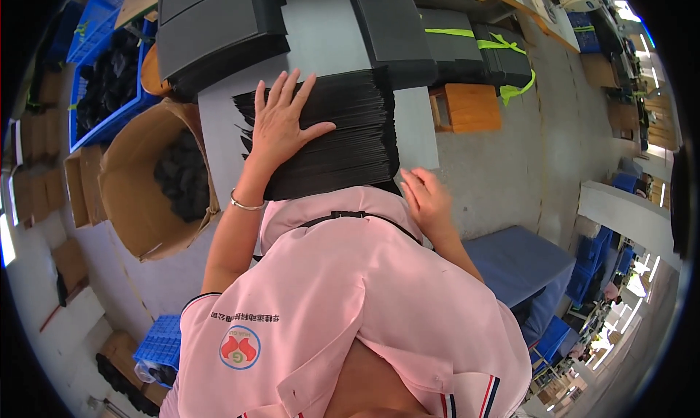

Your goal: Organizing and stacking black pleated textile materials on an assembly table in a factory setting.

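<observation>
My left hand (283,123) lies flat, fingers and thumb spread, on the left part of a fanned stack of thin black sheets (350,119). The sheets' edges overlap in close rows across the table in front of me. Just off the stack's near right corner is my right hand (429,203), loosely bent, its fingers somewhat apart, with nothing seen in it. A light grey tabletop (324,35) shows beyond the stack and on both sides of it.
Neat dark stacks (222,32) and another dark pile (392,35) stand at the back. Bundles tied with green strips (503,50) lie farther right, near a wooden stool (472,108). At left are a cardboard box (135,188) holding dark pieces and a blue crate (142,68).
</observation>
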Demonstrator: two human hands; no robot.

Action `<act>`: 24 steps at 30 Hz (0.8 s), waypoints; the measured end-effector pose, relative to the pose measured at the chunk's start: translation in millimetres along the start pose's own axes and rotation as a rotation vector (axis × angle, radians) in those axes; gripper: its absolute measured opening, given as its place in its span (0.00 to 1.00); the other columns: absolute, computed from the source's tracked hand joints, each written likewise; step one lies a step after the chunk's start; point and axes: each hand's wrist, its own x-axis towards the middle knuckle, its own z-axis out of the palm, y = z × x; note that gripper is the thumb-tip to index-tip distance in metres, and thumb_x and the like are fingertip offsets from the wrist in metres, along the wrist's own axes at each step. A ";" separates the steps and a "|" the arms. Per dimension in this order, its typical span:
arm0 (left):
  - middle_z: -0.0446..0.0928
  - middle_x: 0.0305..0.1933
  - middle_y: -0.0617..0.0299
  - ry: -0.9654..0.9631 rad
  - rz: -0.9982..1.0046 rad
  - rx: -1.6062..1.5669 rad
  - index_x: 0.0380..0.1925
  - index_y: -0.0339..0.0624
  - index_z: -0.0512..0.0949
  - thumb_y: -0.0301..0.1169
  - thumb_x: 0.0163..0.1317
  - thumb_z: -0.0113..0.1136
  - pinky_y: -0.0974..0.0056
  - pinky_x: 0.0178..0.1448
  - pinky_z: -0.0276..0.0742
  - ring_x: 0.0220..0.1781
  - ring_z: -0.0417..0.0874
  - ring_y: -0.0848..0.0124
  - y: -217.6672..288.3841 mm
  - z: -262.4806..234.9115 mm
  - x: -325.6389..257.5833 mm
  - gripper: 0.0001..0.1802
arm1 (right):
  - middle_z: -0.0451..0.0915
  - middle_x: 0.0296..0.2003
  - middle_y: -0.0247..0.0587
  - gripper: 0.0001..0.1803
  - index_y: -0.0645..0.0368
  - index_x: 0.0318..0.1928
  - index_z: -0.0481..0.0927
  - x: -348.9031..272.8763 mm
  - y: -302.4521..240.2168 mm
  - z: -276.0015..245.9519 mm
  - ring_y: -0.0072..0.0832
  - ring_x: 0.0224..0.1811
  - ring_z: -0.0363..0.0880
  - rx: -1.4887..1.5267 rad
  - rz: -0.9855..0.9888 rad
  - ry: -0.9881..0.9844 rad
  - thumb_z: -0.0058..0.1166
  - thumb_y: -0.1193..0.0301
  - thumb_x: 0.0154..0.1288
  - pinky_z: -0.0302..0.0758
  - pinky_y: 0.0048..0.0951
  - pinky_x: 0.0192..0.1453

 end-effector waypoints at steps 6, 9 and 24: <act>0.62 0.83 0.56 -0.042 -0.017 0.041 0.81 0.58 0.62 0.70 0.61 0.63 0.45 0.88 0.38 0.86 0.56 0.57 -2.4 0.3 3.7 0.53 | 0.82 0.44 0.34 0.17 0.54 0.52 0.89 -5.4 -1.3 6.6 0.33 0.34 0.81 -0.033 -0.099 0.012 0.69 0.75 0.61 0.78 0.33 0.37; 0.62 0.83 0.56 -0.028 -0.008 0.038 0.81 0.58 0.63 0.70 0.61 0.62 0.45 0.88 0.38 0.85 0.57 0.57 -3.6 1.4 7.4 0.52 | 0.82 0.44 0.34 0.18 0.54 0.52 0.89 -5.9 -1.3 12.4 0.33 0.34 0.81 -0.040 -0.108 0.029 0.69 0.76 0.60 0.77 0.33 0.37; 0.64 0.82 0.55 -0.014 0.002 0.031 0.80 0.56 0.64 0.69 0.61 0.63 0.45 0.88 0.39 0.85 0.58 0.56 -7.9 2.4 13.2 0.52 | 0.82 0.44 0.37 0.18 0.56 0.50 0.88 -6.2 -0.7 18.8 0.34 0.34 0.81 -0.024 -0.118 0.013 0.67 0.78 0.57 0.78 0.33 0.37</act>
